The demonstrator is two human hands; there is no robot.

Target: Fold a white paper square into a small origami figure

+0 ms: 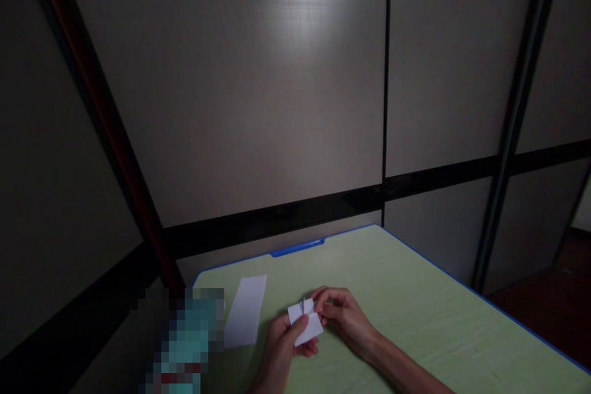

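A small folded white paper (301,319) is held above the table, with slits or folds meeting near its top edge. My left hand (282,340) grips it from the left, thumb on its face and fingers beneath. On the paper's right side my right hand (344,320) has thumb and fingertips pinched at the upper right edge, closed on a corner or flap. The exact bit between those fingertips is too small to make out clearly. To the left of my hands, a white paper strip (246,311) lies flat on the table.
The green table (415,308) has a blue rim and a blue handle (298,248) at its far edge. A blurred teal object (196,326) covers the table's left side. Behind stands a grey panelled wall (277,104) with dark strips.
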